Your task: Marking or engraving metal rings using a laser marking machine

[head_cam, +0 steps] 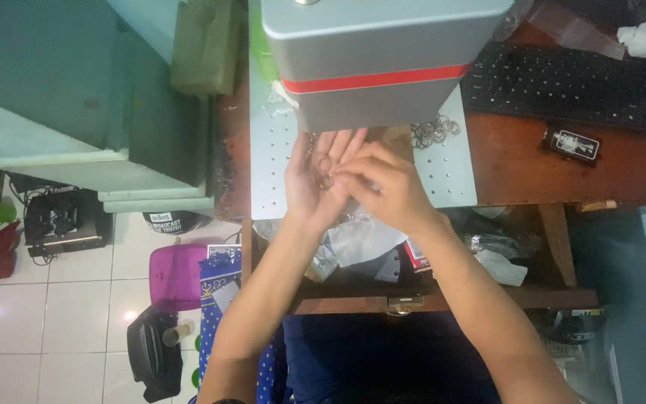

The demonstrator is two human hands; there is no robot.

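Far left on the white tiled floor (54, 314) sits a black boxy device (61, 221), and nearer the desk a purple plastic container (177, 275) with a black bag (152, 355) below it. Next comes the pale grey perforated metal plate (271, 161) on the brown wooden desk (555, 164). Over the plate the left hand (315, 176) lies palm up, fingers spread flat, with a small metal ring (325, 179) resting on the palm. The right hand (386, 183) is touching it from the right, fingertips pinched narrow on that ring. Above both hangs a grey machine head with a red stripe (375, 63). Just right of the hands a loose heap of metal rings (435, 131) lies on the plate. Farther right are a black keyboard (570, 82) and a small black rectangular gadget (571, 144).
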